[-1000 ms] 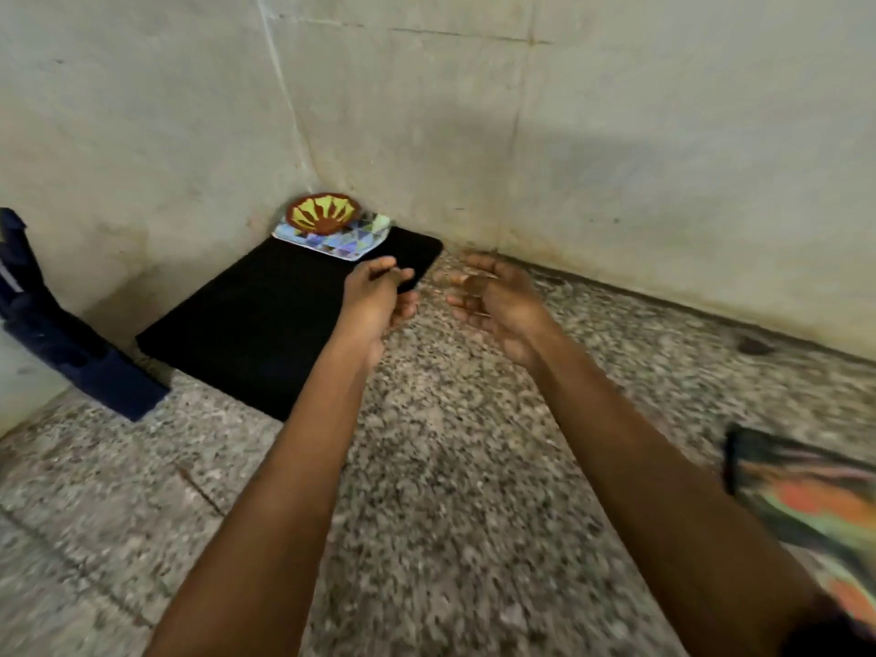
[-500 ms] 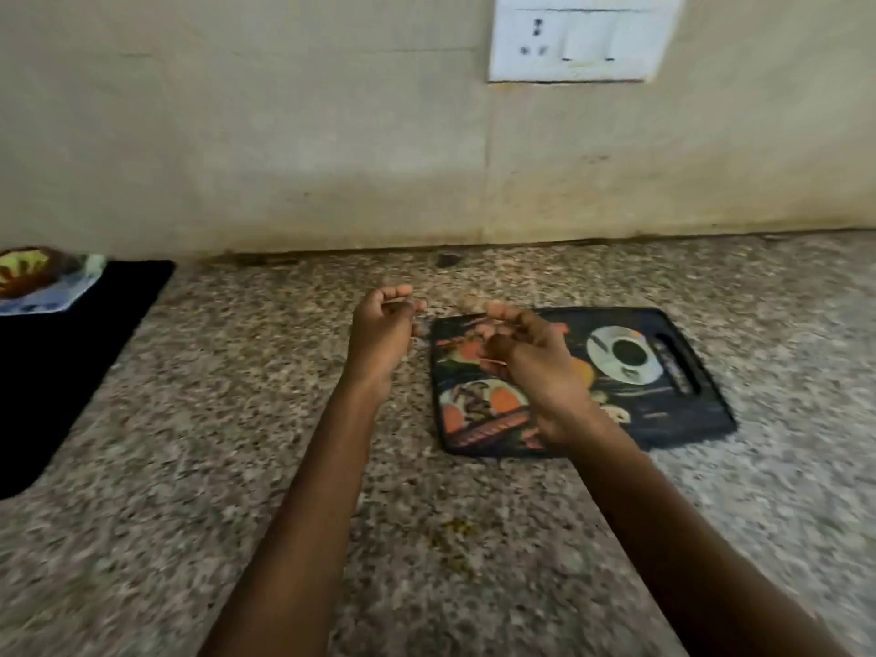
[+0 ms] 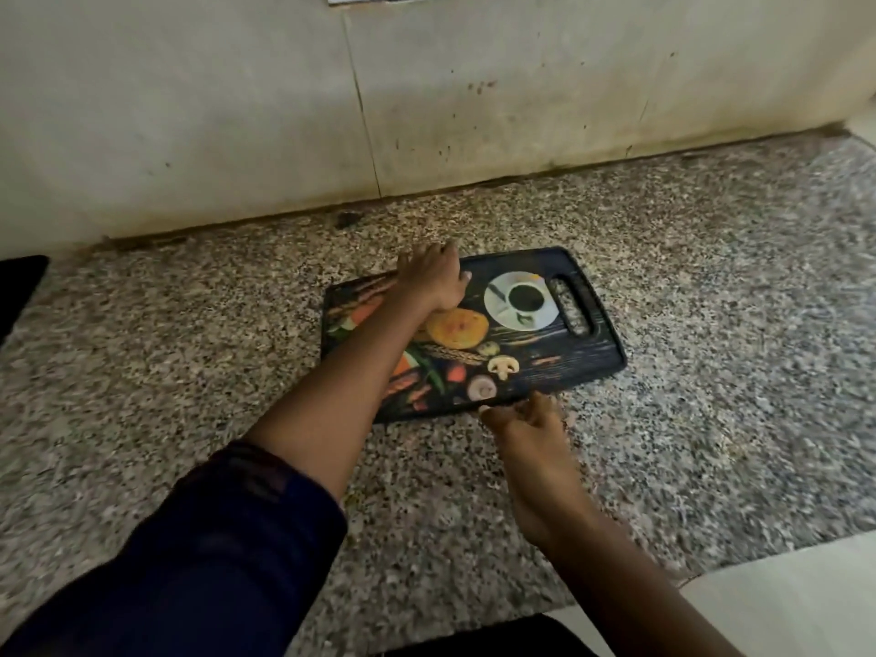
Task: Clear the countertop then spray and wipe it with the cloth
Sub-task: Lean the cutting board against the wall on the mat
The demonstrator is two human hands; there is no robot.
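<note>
Stiff, light cutting board (image 3: 535,353): left hand (image 3: 432,276) seemingly clamps its far edge, right hand (image 3: 524,416) open at its near edge.

Black cutting board (image 3: 545,367), printed with orange and red vegetables, pale mushrooms, white saucer and cup of dark coffee. Speckled granite countertop (image 3: 189,372), grey-beige-black. Cream tiled wall (image 3: 189,111), dark stains. Navy sleeve (image 3: 199,561). Black mat (image 3: 19,286) at left edge.

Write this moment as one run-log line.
stage: clearing | left hand: on cutting board far edge | right hand: at near edge | board: flat on countertop
</note>
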